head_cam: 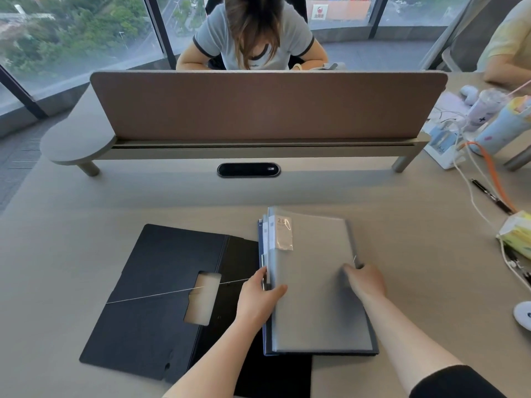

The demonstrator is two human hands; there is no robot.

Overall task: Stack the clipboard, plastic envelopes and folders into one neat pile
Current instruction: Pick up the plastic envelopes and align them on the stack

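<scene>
A pile of folders and plastic envelopes lies on the desk in front of me, topped by a translucent grey folder with a labelled sticker near its upper left corner. My left hand grips the pile's left edge, thumb on top. At the right edge, my right hand holds the grey folder, fingers curled over it. Blue and dark covers stick out under the pile's left side. To the left lies an opened black folder with a cut-out window and a thin elastic cord across it; the pile overlaps its right part.
A brown divider screen stands across the desk, with a person seated behind it. A black cable port sits below it. At the right are cups, cables, a pen, a tissue pack and another person's arm.
</scene>
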